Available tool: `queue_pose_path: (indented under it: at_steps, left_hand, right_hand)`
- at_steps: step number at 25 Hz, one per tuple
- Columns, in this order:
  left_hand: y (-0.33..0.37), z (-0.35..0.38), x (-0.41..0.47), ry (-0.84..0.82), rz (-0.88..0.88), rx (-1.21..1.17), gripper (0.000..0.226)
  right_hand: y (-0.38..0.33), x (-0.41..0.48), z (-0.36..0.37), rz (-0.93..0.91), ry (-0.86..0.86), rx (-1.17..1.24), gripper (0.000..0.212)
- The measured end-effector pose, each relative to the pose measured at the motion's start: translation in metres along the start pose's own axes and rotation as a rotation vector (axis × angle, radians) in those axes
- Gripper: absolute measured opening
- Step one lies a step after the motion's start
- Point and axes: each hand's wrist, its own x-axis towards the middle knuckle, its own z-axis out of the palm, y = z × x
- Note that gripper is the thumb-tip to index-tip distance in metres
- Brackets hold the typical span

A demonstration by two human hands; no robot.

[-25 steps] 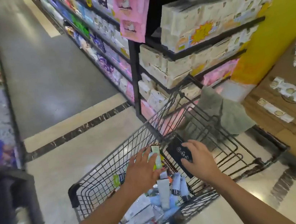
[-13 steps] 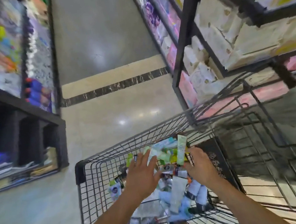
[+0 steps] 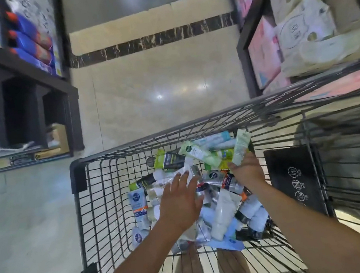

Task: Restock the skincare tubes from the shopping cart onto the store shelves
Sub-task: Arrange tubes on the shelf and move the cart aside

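Your right hand [image 3: 246, 170] pinches a pale green tube [image 3: 241, 149] by its lower end; the tube stands nearly upright, tilted slightly right, above the heap and near the far wall of the wire cart [image 3: 95, 193]. Your left hand [image 3: 180, 201]: palm down, fingers straight and a little apart, over the heap of skincare tubes [image 3: 221, 213]; contact with them cannot be told. The heap lies on the basket floor. Black flap [image 3: 294, 180] with white symbols just right of your right wrist. Dark shelves [image 3: 249, 24] to the right hold pale packs [image 3: 311, 25]
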Motion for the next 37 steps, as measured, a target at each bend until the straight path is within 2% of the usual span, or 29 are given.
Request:
queue_pose_path:
  at_steps: [2, 4, 8, 11, 12, 14, 16, 17, 20, 22, 25, 27, 29, 32, 34, 37]
  left_hand:
    - [0.001, 0.008, 0.001, 0.002, -0.012, -0.043, 0.065]
    - [0.004, 0.012, 0.002, 0.007, -0.022, -0.059, 0.064]
    - [0.019, 0.014, 0.006, 0.141, 0.045, -0.103, 0.059]
    - [0.024, 0.01, 0.007, 0.111, 0.038, -0.217, 0.06]
    - [0.029, 0.005, 0.006, 0.063, 0.008, -0.308, 0.057]
    - [0.036, 0.0, 0.009, -0.018, -0.15, -0.699, 0.048]
    - [0.046, -0.013, 0.015, -0.073, -0.352, -1.124, 0.038]
    - [0.049, -0.017, 0.018, -0.074, -0.431, -1.251, 0.033]
    - [0.063, -0.041, 0.014, -0.148, -0.552, -1.432, 0.027]
    - [0.072, -0.055, 0.003, -0.187, -0.533, -1.582, 0.027]
    - [0.076, -0.058, -0.008, -0.162, -0.479, -1.655, 0.026]
    - [0.075, -0.053, -0.014, -0.111, -0.465, -1.675, 0.025]
    - [0.069, -0.049, -0.021, -0.058, -0.477, -1.693, 0.02]
    - [0.047, -0.046, -0.031, 0.033, -0.548, -1.733, 0.016]
    - [0.03, -0.043, -0.038, 0.094, -0.616, -1.776, 0.015]
    - [0.006, -0.029, -0.043, 0.17, -0.727, -1.789, 0.013]
  right_hand:
    - [-0.001, 0.016, 0.008, 0.05, 0.014, 0.007, 0.074]
    - [-0.003, 0.026, 0.01, 0.087, 0.046, -0.02, 0.078]
    - [-0.002, 0.033, 0.005, 0.081, 0.014, -0.035, 0.061]
    - [0.002, 0.02, -0.001, 0.056, -0.009, 0.033, 0.048]
    - [0.005, 0.013, -0.005, 0.027, -0.015, 0.051, 0.044]
    - [0.006, -0.008, -0.016, -0.044, -0.063, 0.132, 0.032]
    - [0.007, -0.031, -0.027, -0.113, -0.196, 0.266, 0.014]
    - [0.007, -0.046, -0.034, -0.11, -0.29, 0.359, 0.006]
    - [0.014, -0.077, -0.041, 0.034, -0.519, 0.725, 0.019]
    - [0.017, -0.095, -0.044, 0.124, -0.599, 0.942, 0.033]
    - [0.017, -0.119, -0.046, 0.122, -0.71, 1.036, 0.031]
    - [0.017, -0.129, -0.043, 0.124, -0.763, 0.987, 0.032]
    - [0.018, -0.124, -0.038, 0.066, -0.732, 0.707, 0.033]
    - [0.011, -0.103, -0.034, -0.293, -0.475, 0.09, 0.019]
    - [-0.003, -0.086, -0.03, -0.432, -0.32, -0.08, 0.022]
    - [-0.032, -0.054, -0.009, -0.478, -0.189, -0.21, 0.043]
